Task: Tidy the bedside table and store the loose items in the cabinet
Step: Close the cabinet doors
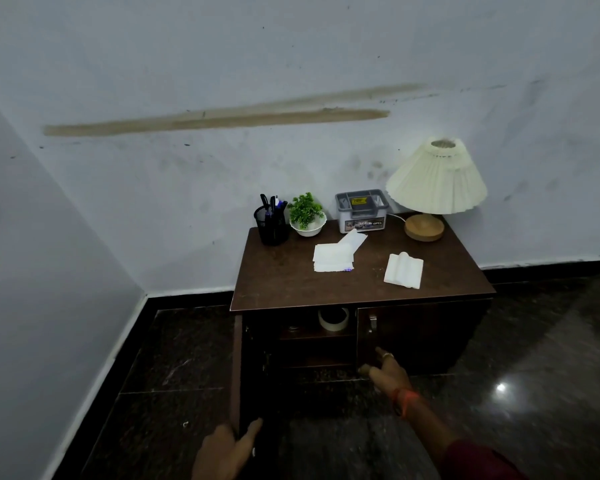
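Reaches forward and down with the right grip [387, 370], arm stretched in from the lower right, dark red sleeve [482, 459] on the forearm, orange thread at the wrist, ring on one finger. Spreads that grip wide, fingers straight and thumb apart, tips at the lower inner corner of the closed right door [420, 330] of the cabinet [312, 355]; too blurred to tell whether touching. Sets the left grip [222, 452] low at the bottom edge of view, back upward, thumb laid straight against the inner side of the open left door [236, 375], seen edge-on just above it; hides the fingers behind that edge, so cannot tell whether clasped round it. Shows, above and between the two grips, the opened left compartment: on its shelf a tape roll [333, 318], and left of that a small dim thing too dark to name. Bears on the table [291, 282], well above both grips, the loose items: overlapping white tissues [333, 258] up between the grips, a small blue thing [347, 270] at their near edge, and a folded white piece [404, 270] straight above the right grip. Lines up farther back a black mesh pen holder [272, 225] with pens and scissors, a white bowl [307, 228] with a green plant, a grey divided organiser box [361, 211], and a lamp [433, 188].
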Motion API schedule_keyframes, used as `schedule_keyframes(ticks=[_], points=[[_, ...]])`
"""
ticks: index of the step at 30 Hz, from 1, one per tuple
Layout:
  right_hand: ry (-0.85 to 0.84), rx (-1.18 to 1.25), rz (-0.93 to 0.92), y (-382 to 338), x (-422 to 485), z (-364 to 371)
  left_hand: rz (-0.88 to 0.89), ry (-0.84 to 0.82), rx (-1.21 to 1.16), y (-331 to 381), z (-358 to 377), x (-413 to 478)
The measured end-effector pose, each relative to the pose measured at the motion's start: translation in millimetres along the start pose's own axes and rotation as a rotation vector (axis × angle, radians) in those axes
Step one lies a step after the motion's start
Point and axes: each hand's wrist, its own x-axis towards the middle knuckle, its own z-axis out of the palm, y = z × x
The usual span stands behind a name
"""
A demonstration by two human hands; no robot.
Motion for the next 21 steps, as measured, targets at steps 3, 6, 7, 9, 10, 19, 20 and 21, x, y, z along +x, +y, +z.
schedule_keyframes(ticks=[3, 6, 7, 9, 10, 19, 20, 21], points=[[-0.018, 0.038, 0.022, 18, -11, 1, 0.024, -0.052, 0.02, 14, 16, -8], [-0.031, 0.06, 0.031, 56, -2, 1, 0.068, -0.152, -0.014, 30, 33, -17], [-0.034, 0.073, 0.039, 67, -1, -1, 0.097, -0.184, -0.023, 36, 40, -19], [-0.033, 0.105, 0.049, 68, -19, -8, 0.158, -0.224, -0.031, 46, 57, -22], [-0.031, 0.108, 0.054, 69, -27, -11, 0.184, -0.23, -0.035, 51, 64, -24], [0.022, 0.116, 0.142, 109, -35, -42, 0.228, -0.308, -0.215, 91, 131, 25], [0.025, 0.122, 0.152, 116, -33, -44, 0.227, -0.31, -0.241, 92, 143, 42], [0.025, 0.121, 0.155, 120, -32, -46, 0.22, -0.316, -0.274, 95, 150, 53]])
